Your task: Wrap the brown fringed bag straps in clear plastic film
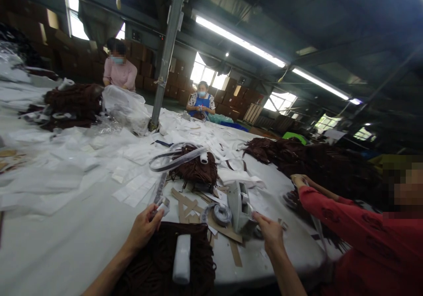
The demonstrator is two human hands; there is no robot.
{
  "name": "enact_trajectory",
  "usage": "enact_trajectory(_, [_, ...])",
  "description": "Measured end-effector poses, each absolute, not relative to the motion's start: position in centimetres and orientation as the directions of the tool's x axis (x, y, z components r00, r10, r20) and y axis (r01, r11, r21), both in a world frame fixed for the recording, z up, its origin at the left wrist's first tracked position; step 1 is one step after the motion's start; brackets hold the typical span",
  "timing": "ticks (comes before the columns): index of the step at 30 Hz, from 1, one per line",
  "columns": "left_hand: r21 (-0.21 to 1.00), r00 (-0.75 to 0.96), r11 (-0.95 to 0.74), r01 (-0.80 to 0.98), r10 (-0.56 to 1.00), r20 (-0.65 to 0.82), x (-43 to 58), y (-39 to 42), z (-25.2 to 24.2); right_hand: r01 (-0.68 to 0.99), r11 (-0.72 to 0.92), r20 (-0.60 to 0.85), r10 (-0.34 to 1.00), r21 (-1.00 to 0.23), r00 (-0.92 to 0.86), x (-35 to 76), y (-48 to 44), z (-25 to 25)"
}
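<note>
My left hand (145, 226) is closed around the end of a bag strap (160, 186) wrapped in clear film, with white wrapping at its tip. The strap runs up and loops over a brown fringed bag (194, 168) further in. Just below my left hand lies another brown fringed bag (158, 260), with a white wrapped bundle (182, 259) on top. My right hand (271, 234) pinches at the front of a pale grey tape dispenser (238, 208); a pale strip of tape (250, 208) shows at its fingertips. Beside the dispenser sits a coiled roll (222, 214).
Cardboard strips (235, 253) lie around the dispenser. White sheets (132, 190) spread over the table's left. A metal post (167, 53) rises from the table. Brown bags are heaped left and right. A co-worker in red sleeves (333, 205) works close on the right; two others stand at the far side.
</note>
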State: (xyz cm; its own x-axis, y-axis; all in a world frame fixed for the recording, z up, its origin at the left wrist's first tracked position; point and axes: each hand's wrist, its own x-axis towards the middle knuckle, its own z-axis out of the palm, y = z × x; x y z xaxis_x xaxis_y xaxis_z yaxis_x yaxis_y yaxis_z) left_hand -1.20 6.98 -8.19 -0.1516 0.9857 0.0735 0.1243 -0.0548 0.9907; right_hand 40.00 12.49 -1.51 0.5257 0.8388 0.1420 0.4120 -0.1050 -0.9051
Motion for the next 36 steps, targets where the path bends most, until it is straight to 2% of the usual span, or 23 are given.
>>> enact_trajectory(5, [0.993, -0.127, -0.058, 0.103, 0.989, 0.071, -1.3, 6.9, -8.3, 0.339, -0.104, 0.121, 0.805, -0.935, 0.581, 39.4, 9.8, -1.5])
enact_trajectory(10, [0.993, -0.119, -0.066, 0.102, 0.99, 0.078, -1.4, 6.8, -8.3, 0.324, -0.181, 0.039, 0.82, -0.928, 0.571, 38.4, 7.3, -3.4])
enact_trajectory(13, [0.994, -0.108, -0.069, 0.085, 0.991, 0.078, -1.5, 6.8, -8.3, 0.393, -0.205, 0.042, 0.844, -0.896, 0.535, 38.3, 7.0, -4.5])
enact_trajectory(23, [0.999, -0.119, -0.027, 0.047, 0.992, 0.032, -1.8, 7.1, -8.7, 0.686, -0.207, 0.216, 0.852, -0.697, 0.476, 39.6, 7.8, -4.6])
enact_trajectory(29, [0.999, -0.116, -0.034, 0.005, 0.993, 0.034, -1.8, 7.0, -8.4, 0.765, -0.219, 0.247, 0.862, -0.605, 0.442, 39.4, 7.8, -4.3])
enact_trajectory(36, [0.998, -0.116, -0.032, -0.051, 0.993, 0.025, -1.6, 7.1, -8.1, 0.784, -0.28, 0.198, 0.87, -0.554, 0.451, 39.7, 4.6, -3.7])
